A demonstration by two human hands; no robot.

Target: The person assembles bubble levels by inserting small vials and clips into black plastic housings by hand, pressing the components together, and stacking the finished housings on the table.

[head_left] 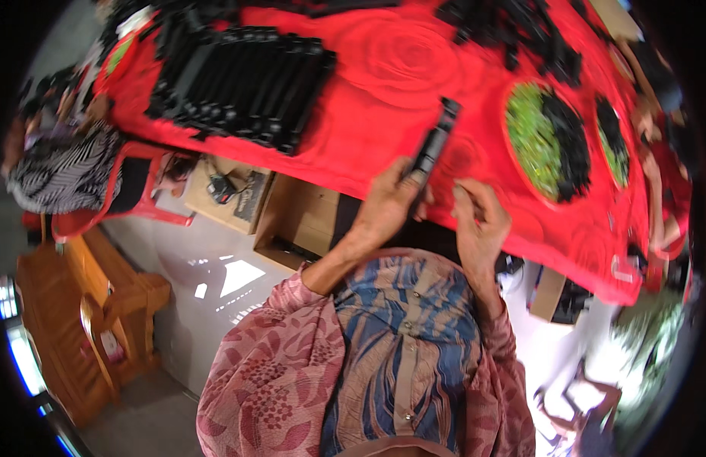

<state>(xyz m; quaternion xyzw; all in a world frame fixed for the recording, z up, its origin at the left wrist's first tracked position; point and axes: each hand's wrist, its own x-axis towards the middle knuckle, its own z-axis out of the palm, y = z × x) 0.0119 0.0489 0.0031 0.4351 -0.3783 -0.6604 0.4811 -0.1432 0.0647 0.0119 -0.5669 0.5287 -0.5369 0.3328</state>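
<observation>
My left hand is closed around the lower end of a long, narrow black plastic piece, which slants up and away over the red tablecloth. Just to its right, my right hand is raised at the table's near edge, thumb and fingers drawn together. Whatever may be between those fingertips is too small to see. Right of my hands is an oval orange-rimmed tray of small green pieces and small black pieces. Many similar long black pieces lie side by side at the left.
A loose heap of black parts lies at the far right, and a second tray farther right. Cardboard boxes stand under the table. A red chair and wooden bench are at left. People sit at both sides.
</observation>
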